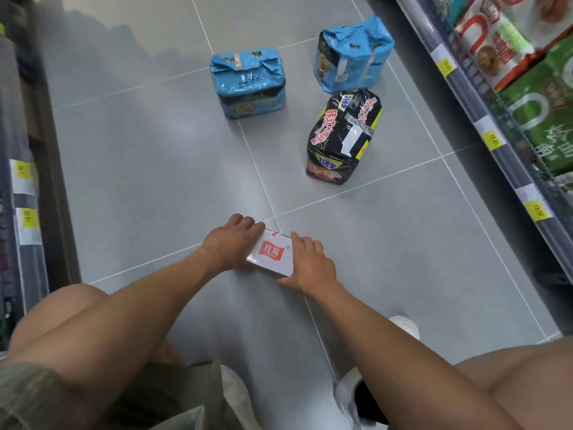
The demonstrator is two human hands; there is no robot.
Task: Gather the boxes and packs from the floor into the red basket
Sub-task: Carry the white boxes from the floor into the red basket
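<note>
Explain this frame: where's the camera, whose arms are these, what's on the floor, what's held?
No machine here: a person crouches in a shop aisle, and one wide camera on their head looks down. The left hand and right hand grip a white box from either side, low at the floor. Beyond it stand a nearer blue pack, a farther blue pack and a black pack. Stocked shelves line both sides. The red basket is not in view.

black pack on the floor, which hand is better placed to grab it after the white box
Probably the right. The black pack lies ahead on the right side, nearer the right hand than the left hand. Both hands grip the white box, so it must go first.
</note>
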